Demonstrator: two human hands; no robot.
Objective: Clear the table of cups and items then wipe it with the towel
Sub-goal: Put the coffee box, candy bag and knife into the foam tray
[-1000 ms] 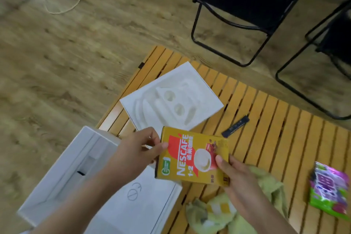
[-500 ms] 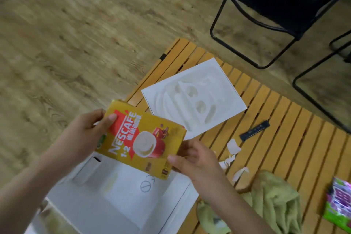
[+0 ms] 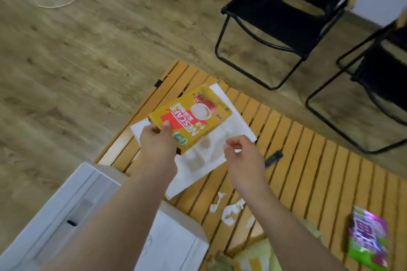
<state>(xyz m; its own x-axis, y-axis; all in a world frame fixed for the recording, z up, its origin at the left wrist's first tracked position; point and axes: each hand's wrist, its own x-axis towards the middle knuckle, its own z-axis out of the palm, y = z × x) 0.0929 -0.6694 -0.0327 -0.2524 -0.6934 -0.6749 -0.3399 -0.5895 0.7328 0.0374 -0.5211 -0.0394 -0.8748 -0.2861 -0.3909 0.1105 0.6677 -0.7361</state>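
**Head view: coffee box passes to the left hand alone**

Head view shows the yellow Nescafe box (image 3: 190, 118) now gripped only by the left hand (image 3: 157, 141), thumb on its printed face and fingers curled round the near corner. Half a second ago both hands carried it over the white carton; now the box is raised above the white moulded tray (image 3: 229, 138) at the far left end of the worktop (image 3: 308, 160), turned so its lettering reads sideways. The right hand (image 3: 240, 156) has let go and hangs just beside the box with fingers loosely curled, holding nothing that can be made out.

My reading is that the box is being carried off the worktop one-handed, which frees the right hand for another item. Plenty remains: the moulded tray, a small dark stick (image 3: 273, 159), white paper scraps (image 3: 229, 211), and a purple-and-green snack packet (image 3: 367, 240) near the right edge. The green towel (image 3: 255, 257) lies bunched at the near edge, so wiping looks some way off. The open white carton (image 3: 171, 240) sits just beside the worktop's near left corner.
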